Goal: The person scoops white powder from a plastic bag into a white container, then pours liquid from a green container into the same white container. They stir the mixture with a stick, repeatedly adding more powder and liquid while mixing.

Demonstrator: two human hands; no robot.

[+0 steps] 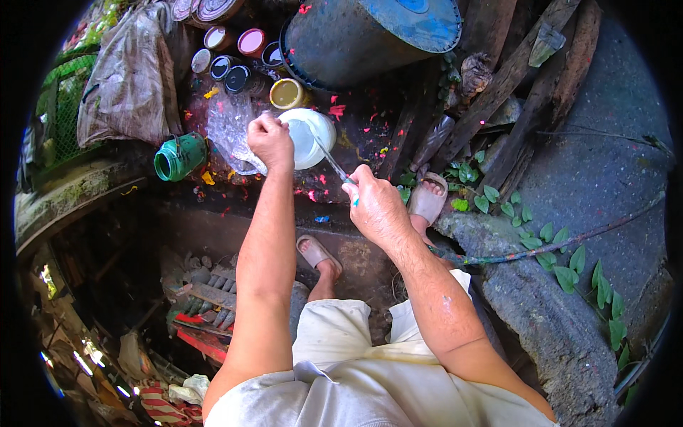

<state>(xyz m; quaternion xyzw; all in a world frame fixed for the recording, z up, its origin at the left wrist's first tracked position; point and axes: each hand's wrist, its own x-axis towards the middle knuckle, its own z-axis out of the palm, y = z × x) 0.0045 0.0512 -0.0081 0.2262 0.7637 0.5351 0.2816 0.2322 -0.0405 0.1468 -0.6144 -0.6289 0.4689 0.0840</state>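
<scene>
My left hand [272, 142] is closed at the left rim of a white round container [316, 153]; what its fingers hold is hidden. My right hand [376, 203] grips a long narrow tool [329, 160] with turquoise on its handle end, its pale shaft slanting into the container. A crumpled clear plastic bag [226, 132] lies just left of the container. Farther left, a green open jar [178, 158] rests on its side. Behind the container sit several open paint pots [250, 43] of pink, black, white and olive yellow, the olive one [288, 94] nearest.
A large blue-grey drum [363, 32] is at the back. Weathered planks [498, 78] and leafy vines [569, 277] are on the right, with a thin hose or cord [512, 252] and rough stone [533, 334]. A grey sack [124, 92] hangs at left. My sandalled feet [427, 196] flank a step edge.
</scene>
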